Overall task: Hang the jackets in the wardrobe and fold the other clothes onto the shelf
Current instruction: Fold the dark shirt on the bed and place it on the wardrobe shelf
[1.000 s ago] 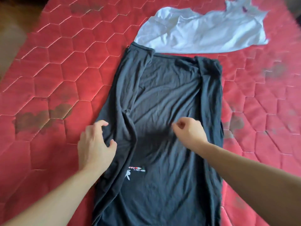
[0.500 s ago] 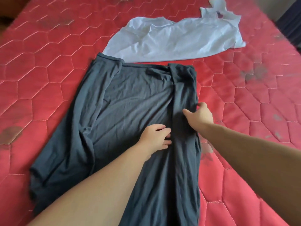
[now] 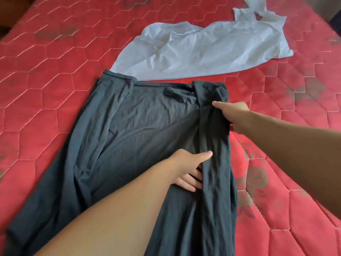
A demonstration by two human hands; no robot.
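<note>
A dark grey T-shirt (image 3: 140,137) lies spread across my red quilted mattress (image 3: 46,74), filling the centre and lower half of the frame, its neckline toward the top. Both long edges are folded inward. The fold on the right side forms a narrow band of doubled fabric running from the centre right down to the bottom edge of the frame.

My left hand (image 3: 186,172) reaches in from the lower left and rests on the shirt at the centre of the frame. Its thumb points right along the inner edge of the folded band, and the other fingers lie flat and slightly spread on the cloth, some tucked just under that edge.

My right hand (image 3: 232,117) comes in from the right edge and takes hold of the folded band higher up, at centre right. The thumb is stretched over the top of the fabric while the fingers disappear behind it, so the band is pinched between them.

A white shirt (image 3: 201,50) lies crumpled in the upper centre and upper right of the frame, its lower hem just beyond the grey shirt's neckline and touching its upper left corner.
</note>
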